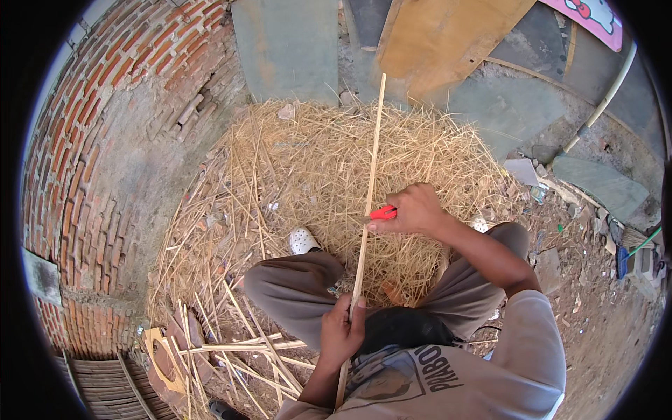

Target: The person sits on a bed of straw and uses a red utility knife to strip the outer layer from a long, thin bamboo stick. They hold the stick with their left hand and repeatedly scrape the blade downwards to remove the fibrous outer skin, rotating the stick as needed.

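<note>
A long, pale bamboo strip [372, 157] runs from near my body away toward the boards at the far side. My left hand [342, 326] is closed around its near part, close to my lap. Farther along, my right hand [413, 210] grips a red-handled knife [383, 213] held against the strip; its blade is too small to make out. Beneath the strip and between my bent legs spreads a thick heap of bamboo shavings [315, 154].
Several cut bamboo strips [245, 346] lie crisscrossed at my left. A brick wall [77, 182] rises on the left, and boards [287, 52] lean at the far side. Rubble, a pale pipe [611, 91] and a blue brush [621, 262] are on the right.
</note>
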Tool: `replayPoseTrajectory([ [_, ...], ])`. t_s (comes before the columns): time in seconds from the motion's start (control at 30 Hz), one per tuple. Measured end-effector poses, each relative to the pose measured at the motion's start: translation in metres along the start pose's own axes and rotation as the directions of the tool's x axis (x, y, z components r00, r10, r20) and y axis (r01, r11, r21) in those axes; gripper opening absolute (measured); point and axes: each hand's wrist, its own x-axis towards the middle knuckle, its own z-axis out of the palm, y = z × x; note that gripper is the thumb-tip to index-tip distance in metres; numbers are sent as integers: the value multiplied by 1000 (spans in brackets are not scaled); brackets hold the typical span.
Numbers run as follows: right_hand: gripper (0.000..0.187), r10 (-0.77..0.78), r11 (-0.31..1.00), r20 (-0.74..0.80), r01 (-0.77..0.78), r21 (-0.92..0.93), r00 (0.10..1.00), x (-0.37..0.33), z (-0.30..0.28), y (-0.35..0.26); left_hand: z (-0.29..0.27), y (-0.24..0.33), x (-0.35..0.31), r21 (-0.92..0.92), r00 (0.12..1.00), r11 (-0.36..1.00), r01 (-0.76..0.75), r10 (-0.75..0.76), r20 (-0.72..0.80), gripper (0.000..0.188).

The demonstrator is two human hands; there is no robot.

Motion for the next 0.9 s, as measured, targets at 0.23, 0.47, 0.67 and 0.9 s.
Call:
replayPoseTrajectory([
  [0.23,76,332,943,-17,-332,-7,943,33,-7,55,4,8,-5,-1,996,1000,26,-26,85,15],
  [0.47,79,446,895,-179,-441,71,877,40,-21,100,4,5,-22,-4,987,1000,-14,14,157,10],
  [0.67,80,434,899,-172,-439,11,884,47,-35,112,-6,7,-36,-30,980,1000,-2,8,200,7],
  [0.9,83,507,857,-203,-514,17,838,53,-43,141,-8,-2,-51,-36,971,999,31,-22,237,8],
])
